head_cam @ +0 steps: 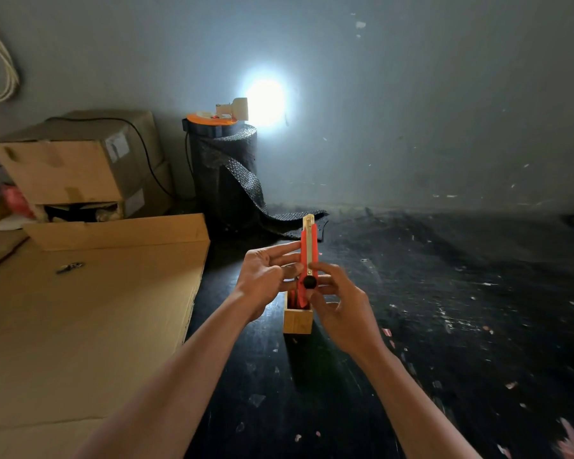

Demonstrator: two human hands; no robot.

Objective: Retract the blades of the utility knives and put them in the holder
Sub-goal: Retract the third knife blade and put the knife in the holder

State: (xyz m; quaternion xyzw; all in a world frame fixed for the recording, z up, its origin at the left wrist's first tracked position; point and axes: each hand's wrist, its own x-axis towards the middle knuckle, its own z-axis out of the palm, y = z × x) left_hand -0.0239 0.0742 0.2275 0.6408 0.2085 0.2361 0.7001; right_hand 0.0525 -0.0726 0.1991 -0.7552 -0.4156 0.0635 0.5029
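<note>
A red utility knife with a metal track and a black slider knob is held upright above the dark floor, its metal tip pointing away from me. My left hand grips its left side and my right hand grips its lower right, thumb by the black knob. Only a short metal end shows past the red body. Just below the hands stands a small wooden holder, open at the top, with red knife bodies visible inside it.
Flat cardboard sheets lie to the left, with stacked cardboard boxes behind them. A roll of black bubble wrap carries a bright lamp near the wall. The dark floor is littered with small scraps.
</note>
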